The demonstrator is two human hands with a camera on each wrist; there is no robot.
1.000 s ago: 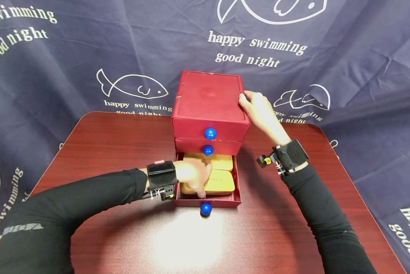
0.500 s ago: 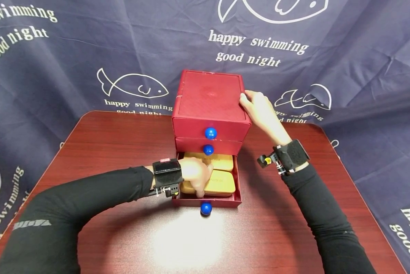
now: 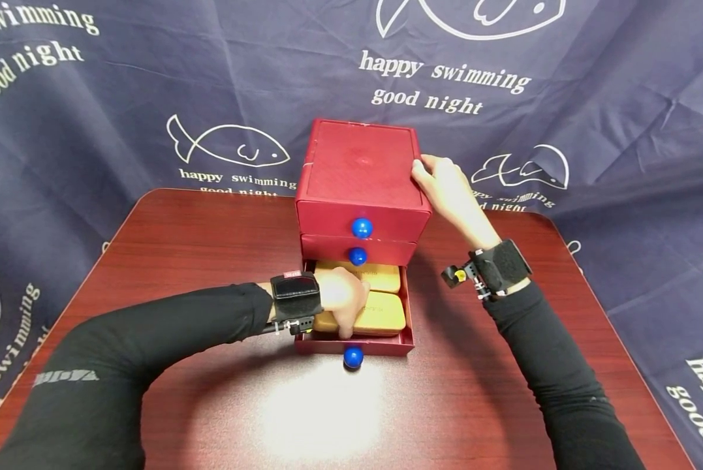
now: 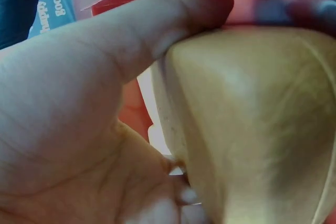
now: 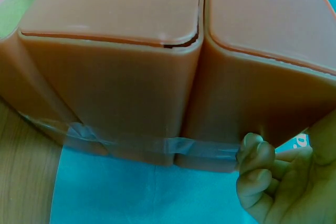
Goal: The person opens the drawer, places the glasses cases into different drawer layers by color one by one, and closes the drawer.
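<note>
Since 1 s ago the left hand (image 3: 341, 299) has slid a bit to the right and curled tighter on the front yellow box (image 3: 380, 313); the box looks tipped up a little at the hand's side. The right hand hasn't moved.

Left hand: thumb on top, fingers hooked over the near edge of the box, gripping it. The wrist view shows the thumb (image 4: 173, 19) lying along the box top. The box sits in the open bottom drawer (image 3: 406, 339), at the front.

Right hand (image 3: 445, 186): fingers curled round the back right corner of the red chest (image 3: 359, 170), holding it. The wrist view shows tape across the back.

What could go wrong, I think: the box fits tight in the drawer, so it may jam on the drawer wall & slip from the fingers. A hard pull could also drag the chest forward if the right hand lets go.

Count: 2 yellow boxes, front one & back one (image 3: 380, 277). 3 drawers, 3 blue knobs (image 3: 361, 228), 1 chest, 1 table (image 3: 210, 228), 2 hands.
</note>
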